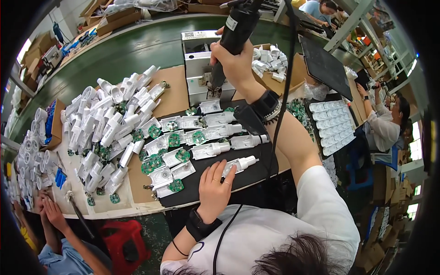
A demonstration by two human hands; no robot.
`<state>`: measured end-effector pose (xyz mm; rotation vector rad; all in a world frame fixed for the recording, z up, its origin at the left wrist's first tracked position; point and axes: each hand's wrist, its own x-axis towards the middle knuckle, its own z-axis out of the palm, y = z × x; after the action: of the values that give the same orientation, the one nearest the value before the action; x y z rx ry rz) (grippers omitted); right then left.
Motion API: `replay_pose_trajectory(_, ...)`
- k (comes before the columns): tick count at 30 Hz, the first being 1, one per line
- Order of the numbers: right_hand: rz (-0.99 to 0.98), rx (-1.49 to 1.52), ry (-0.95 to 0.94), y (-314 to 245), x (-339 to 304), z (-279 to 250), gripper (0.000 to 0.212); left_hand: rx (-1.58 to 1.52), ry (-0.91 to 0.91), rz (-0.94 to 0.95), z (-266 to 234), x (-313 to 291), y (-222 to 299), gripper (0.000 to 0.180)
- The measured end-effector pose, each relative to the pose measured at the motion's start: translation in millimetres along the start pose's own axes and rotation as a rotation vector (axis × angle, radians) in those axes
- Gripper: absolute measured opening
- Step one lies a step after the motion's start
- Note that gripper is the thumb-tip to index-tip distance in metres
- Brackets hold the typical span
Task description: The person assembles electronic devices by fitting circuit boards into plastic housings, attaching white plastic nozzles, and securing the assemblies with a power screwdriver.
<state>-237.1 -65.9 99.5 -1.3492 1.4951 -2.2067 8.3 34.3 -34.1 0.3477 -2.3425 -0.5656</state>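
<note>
My right hand (pixel 234 62) is wrapped round a black electric screwdriver (pixel 241 28), held upright with its tip down at a screw feeder (pixel 192 68), a box-shaped machine at the back of the bench. My left hand (pixel 214 188) is low over the black mat (pixel 195 195), its thumb and forefinger on either side of the near end of a white plastic housing (pixel 242 164). Beyond it, rows of similar opened housings (pixel 208 150) lie on the mat. Several carry green circuit boards (pixel 174 140), some with wires.
A large heap of white housings (pixel 107 121) with boards covers the left. A carton of small white parts (pixel 270 64) stands behind my right arm, and a tray of white round parts (pixel 332 123) lies right. A black cable (pixel 289 59) hangs beside my arm. Co-workers' hands (pixel 54 213) are at the left edge.
</note>
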Motion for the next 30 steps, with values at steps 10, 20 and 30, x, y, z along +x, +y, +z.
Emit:
replay_pose_trajectory(10, 0.068, 0.15, -0.182, -60, -73, -26, 0.043, 0.002, -0.015, -0.026, 3, -5, -3, 0.043)
replay_pose_trajectory(20, 0.121, -0.091, -0.568, -111, -145, -50, 0.047, 0.052, -0.008, 0.002, 5, -6, -6, 0.034)
replay_pose_trajectory(30, 0.109, -0.089, -0.607, -94, -147, -51, 0.044, 0.037, -0.015, -0.013, 5, -8, -5, 0.03)
